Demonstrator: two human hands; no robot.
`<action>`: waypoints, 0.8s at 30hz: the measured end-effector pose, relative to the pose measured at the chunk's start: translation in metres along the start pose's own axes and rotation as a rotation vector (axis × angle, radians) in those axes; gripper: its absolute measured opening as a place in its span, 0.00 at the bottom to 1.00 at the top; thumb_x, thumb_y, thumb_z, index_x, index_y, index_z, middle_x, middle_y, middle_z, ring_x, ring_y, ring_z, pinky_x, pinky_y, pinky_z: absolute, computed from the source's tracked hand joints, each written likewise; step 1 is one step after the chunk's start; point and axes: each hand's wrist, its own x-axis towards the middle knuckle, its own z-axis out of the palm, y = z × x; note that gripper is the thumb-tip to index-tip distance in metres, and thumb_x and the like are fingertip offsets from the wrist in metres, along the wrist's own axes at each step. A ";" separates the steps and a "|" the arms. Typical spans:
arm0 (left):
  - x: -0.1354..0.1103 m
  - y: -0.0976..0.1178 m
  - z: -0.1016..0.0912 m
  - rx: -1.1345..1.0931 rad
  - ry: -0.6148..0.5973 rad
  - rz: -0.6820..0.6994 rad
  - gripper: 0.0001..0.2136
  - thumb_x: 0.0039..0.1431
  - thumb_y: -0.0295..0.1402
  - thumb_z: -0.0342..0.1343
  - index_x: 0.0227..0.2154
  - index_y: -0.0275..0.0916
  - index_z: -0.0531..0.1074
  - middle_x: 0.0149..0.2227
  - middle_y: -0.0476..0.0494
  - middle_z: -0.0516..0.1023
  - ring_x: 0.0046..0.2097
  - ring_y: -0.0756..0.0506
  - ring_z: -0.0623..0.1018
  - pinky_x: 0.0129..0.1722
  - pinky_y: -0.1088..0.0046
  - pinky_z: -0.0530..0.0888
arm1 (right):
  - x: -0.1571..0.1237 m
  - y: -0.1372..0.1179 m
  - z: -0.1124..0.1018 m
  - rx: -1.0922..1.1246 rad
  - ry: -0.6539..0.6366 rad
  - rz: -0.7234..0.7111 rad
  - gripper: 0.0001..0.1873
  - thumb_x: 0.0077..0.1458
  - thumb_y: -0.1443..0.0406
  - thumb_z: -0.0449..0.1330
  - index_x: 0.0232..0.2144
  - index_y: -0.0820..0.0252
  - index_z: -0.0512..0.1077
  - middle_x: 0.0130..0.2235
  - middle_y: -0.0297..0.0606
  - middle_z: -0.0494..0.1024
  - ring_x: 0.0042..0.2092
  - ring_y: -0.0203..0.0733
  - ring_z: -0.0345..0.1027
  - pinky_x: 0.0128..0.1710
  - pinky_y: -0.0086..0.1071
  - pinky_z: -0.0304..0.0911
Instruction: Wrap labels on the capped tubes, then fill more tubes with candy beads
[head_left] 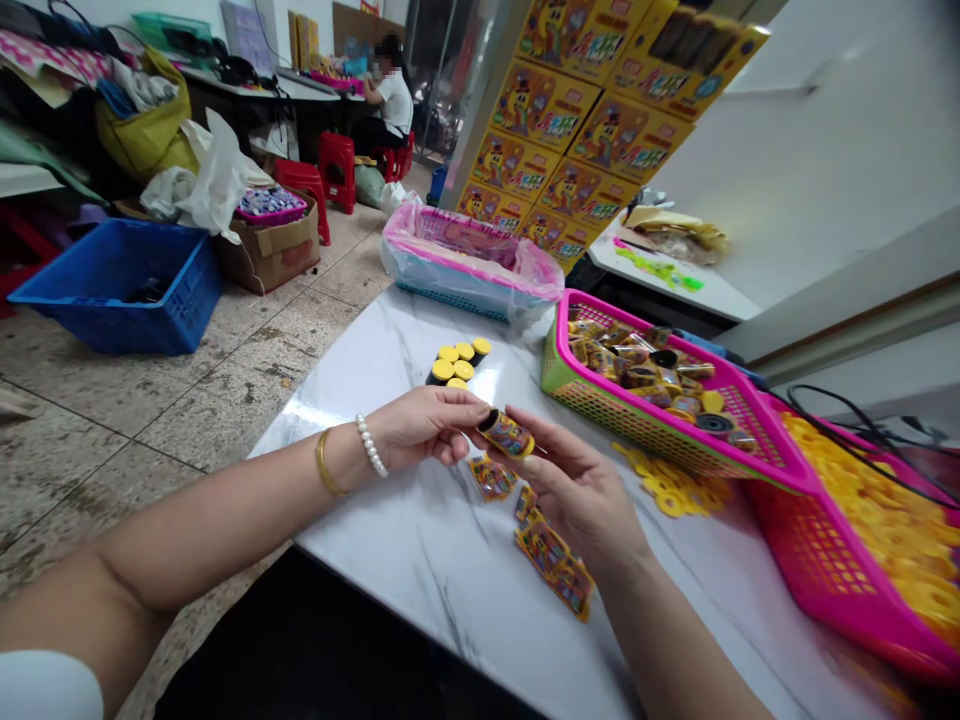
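Between my two hands, above the marble-pattern table (420, 560), is a small cylinder (507, 434) with a printed yellow wrapper, a dark end to the left and a yellow end to the right. My left hand (427, 425) pinches its dark end. The fingers and thumb of my right hand (581, 480) close round its yellow end. Beneath the hands lie several printed labels (551, 562). Just beyond my left hand stands a group of dark cylinders with yellow caps (454, 362).
To the right is a pink-and-green basket (592, 388) of wrapped cylinders, beside loose yellow rings (667, 485) and a pink basket (810, 540) of yellow parts. A plastic-lined basket (480, 290) stands at the far edge, before stacked yellow boxes (559, 110). Another person (394, 100) sits behind.
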 end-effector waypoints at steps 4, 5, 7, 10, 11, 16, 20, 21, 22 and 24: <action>-0.001 0.001 0.000 -0.040 -0.019 0.008 0.17 0.60 0.45 0.59 0.35 0.33 0.70 0.26 0.49 0.75 0.16 0.57 0.69 0.13 0.83 0.62 | -0.001 -0.002 -0.005 -0.006 -0.003 0.004 0.24 0.48 0.63 0.72 0.49 0.49 0.78 0.47 0.39 0.83 0.44 0.48 0.80 0.47 0.46 0.76; -0.002 0.001 0.001 -0.035 -0.056 0.027 0.20 0.58 0.49 0.60 0.36 0.33 0.71 0.26 0.49 0.75 0.17 0.56 0.71 0.14 0.82 0.63 | -0.001 -0.001 -0.005 -0.005 0.009 -0.003 0.23 0.48 0.63 0.72 0.49 0.49 0.78 0.46 0.39 0.83 0.43 0.47 0.80 0.45 0.45 0.77; -0.004 -0.001 0.003 -0.014 -0.133 0.073 0.24 0.51 0.51 0.65 0.37 0.33 0.71 0.28 0.49 0.76 0.19 0.55 0.73 0.15 0.82 0.66 | -0.002 0.001 -0.003 -0.004 0.030 -0.023 0.23 0.48 0.62 0.72 0.48 0.48 0.79 0.45 0.38 0.84 0.40 0.46 0.80 0.42 0.45 0.78; -0.005 -0.002 0.005 0.022 -0.161 0.075 0.24 0.44 0.46 0.71 0.36 0.34 0.71 0.25 0.51 0.75 0.20 0.55 0.72 0.15 0.83 0.65 | -0.003 0.004 0.003 -0.045 0.078 -0.070 0.20 0.48 0.62 0.73 0.46 0.48 0.80 0.42 0.37 0.84 0.36 0.45 0.81 0.40 0.44 0.79; -0.005 -0.002 0.005 0.036 -0.150 0.059 0.23 0.45 0.45 0.71 0.35 0.34 0.71 0.23 0.52 0.73 0.19 0.56 0.71 0.15 0.83 0.63 | -0.003 0.005 0.005 -0.059 0.104 -0.092 0.19 0.47 0.62 0.73 0.44 0.48 0.81 0.41 0.37 0.85 0.36 0.44 0.80 0.39 0.44 0.80; -0.002 -0.003 0.005 0.100 -0.135 0.009 0.18 0.53 0.44 0.66 0.32 0.32 0.71 0.18 0.54 0.71 0.15 0.58 0.65 0.14 0.83 0.59 | -0.004 0.007 0.013 -0.054 0.208 -0.142 0.13 0.46 0.60 0.73 0.38 0.50 0.83 0.37 0.38 0.85 0.33 0.45 0.80 0.34 0.42 0.81; -0.001 -0.005 0.004 0.112 -0.110 0.002 0.19 0.53 0.45 0.66 0.33 0.32 0.71 0.19 0.54 0.70 0.15 0.58 0.65 0.14 0.83 0.58 | -0.005 0.005 0.013 -0.126 0.201 -0.132 0.15 0.48 0.59 0.71 0.41 0.52 0.82 0.38 0.39 0.85 0.33 0.44 0.80 0.34 0.41 0.80; -0.001 -0.006 0.004 0.107 -0.105 0.007 0.19 0.52 0.45 0.66 0.32 0.32 0.71 0.19 0.55 0.70 0.15 0.58 0.65 0.14 0.83 0.58 | -0.005 0.004 0.014 -0.161 0.174 -0.138 0.17 0.49 0.59 0.71 0.44 0.52 0.81 0.37 0.38 0.84 0.33 0.43 0.80 0.34 0.40 0.80; 0.000 -0.007 0.004 0.102 -0.102 0.014 0.20 0.51 0.46 0.67 0.32 0.32 0.70 0.19 0.55 0.70 0.16 0.58 0.66 0.14 0.83 0.59 | -0.006 0.003 0.015 -0.200 0.139 -0.147 0.20 0.50 0.59 0.70 0.47 0.52 0.79 0.36 0.37 0.84 0.33 0.42 0.79 0.34 0.38 0.79; 0.000 -0.009 0.004 0.108 -0.107 0.031 0.21 0.49 0.47 0.68 0.31 0.33 0.70 0.20 0.54 0.71 0.16 0.58 0.67 0.15 0.83 0.60 | -0.007 0.001 0.019 -0.287 0.081 -0.156 0.23 0.51 0.59 0.69 0.51 0.53 0.77 0.33 0.36 0.83 0.31 0.40 0.78 0.32 0.35 0.77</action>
